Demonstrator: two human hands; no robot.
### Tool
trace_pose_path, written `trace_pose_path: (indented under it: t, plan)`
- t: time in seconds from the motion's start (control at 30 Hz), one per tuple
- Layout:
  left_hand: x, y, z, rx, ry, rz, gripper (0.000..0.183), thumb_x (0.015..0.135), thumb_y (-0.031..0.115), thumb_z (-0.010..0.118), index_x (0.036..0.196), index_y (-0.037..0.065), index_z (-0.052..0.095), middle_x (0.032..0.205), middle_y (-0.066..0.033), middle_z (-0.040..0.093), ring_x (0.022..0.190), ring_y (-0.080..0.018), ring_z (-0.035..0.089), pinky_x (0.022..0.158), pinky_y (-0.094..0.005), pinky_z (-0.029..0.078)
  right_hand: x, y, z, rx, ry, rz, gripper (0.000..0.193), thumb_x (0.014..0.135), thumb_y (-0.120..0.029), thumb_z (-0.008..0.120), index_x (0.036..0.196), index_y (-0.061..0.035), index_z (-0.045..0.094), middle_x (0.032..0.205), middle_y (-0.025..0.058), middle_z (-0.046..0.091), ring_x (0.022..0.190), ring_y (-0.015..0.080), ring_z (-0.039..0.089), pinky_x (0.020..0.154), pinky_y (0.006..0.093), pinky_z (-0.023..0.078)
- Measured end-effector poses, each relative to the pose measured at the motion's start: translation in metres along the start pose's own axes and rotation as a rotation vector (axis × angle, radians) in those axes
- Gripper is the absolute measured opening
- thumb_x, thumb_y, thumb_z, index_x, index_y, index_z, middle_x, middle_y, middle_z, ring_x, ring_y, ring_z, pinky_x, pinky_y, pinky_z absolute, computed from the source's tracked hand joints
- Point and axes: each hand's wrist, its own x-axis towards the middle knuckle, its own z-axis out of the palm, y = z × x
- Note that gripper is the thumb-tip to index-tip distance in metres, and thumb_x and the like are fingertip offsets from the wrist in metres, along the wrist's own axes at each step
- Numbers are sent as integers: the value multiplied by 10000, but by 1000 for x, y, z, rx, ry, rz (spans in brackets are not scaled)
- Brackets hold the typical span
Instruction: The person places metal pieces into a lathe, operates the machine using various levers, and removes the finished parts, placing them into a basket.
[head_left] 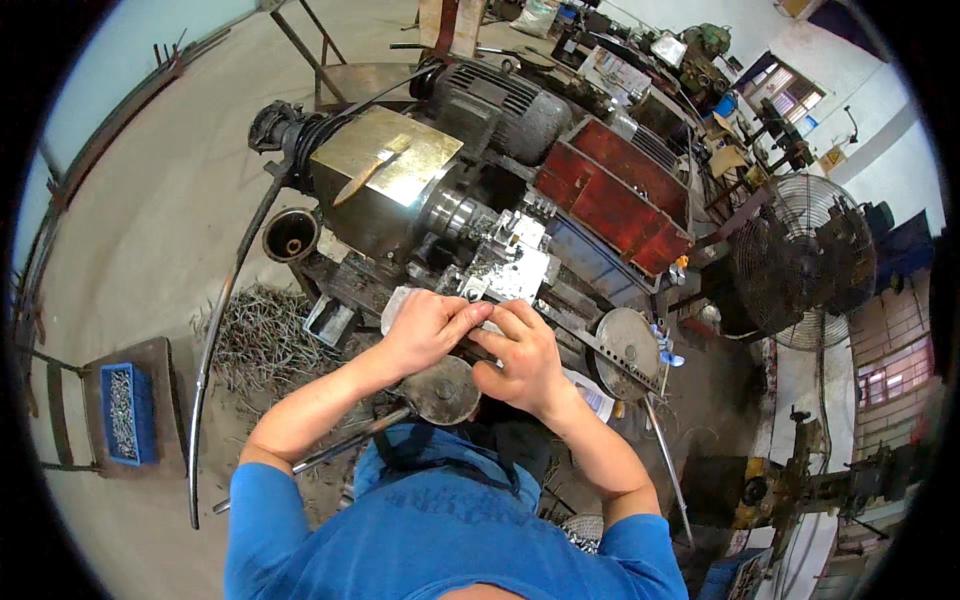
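Observation:
My left hand (430,325) and my right hand (522,352) meet in front of me, fingertips nearly touching. Both are closed in a pinch at the front edge of a lathe-like machine, and whatever they grip is too small or hidden to make out. Just beyond my fingers is the bright metal slide block (520,268). Behind it, to the left, the round steel spindle (452,213) comes out of the headstock (385,205). A brush (368,172) with a wooden handle lies on the headstock's shiny top. A perforated metal bar (600,348) slants off to the right of my right hand.
A red metal bin (615,190) stands behind the slide, beside a dark motor (500,110). Wiry metal scrap (262,335) is heaped on the left floor, near a blue crate (147,415) of small metal pieces. A large caged fan (805,260) stands right. Long rods jut out on both sides.

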Motion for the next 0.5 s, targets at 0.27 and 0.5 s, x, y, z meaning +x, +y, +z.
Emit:
trace_pose_path:
  t: [0.27,0.5]
  plan:
    - [0,-20,-57,72,24,-151,373,896,379,492,853,44,649,647,-153,598,508,-274,570,514,-366,463,30,35,10,-38,-123,25,293,533,-179,623,791,-51,678,962,118,618,865,297,533,763,391,481]
    - [-61,-85,-178,104,475,-290,215,858,96,492,1023,-9,582,620,-81,576,520,-135,570,508,-285,456,88,113,50,-542,-304,70,198,498,-222,611,601,-64,672,701,58,635,833,235,522,840,345,373]
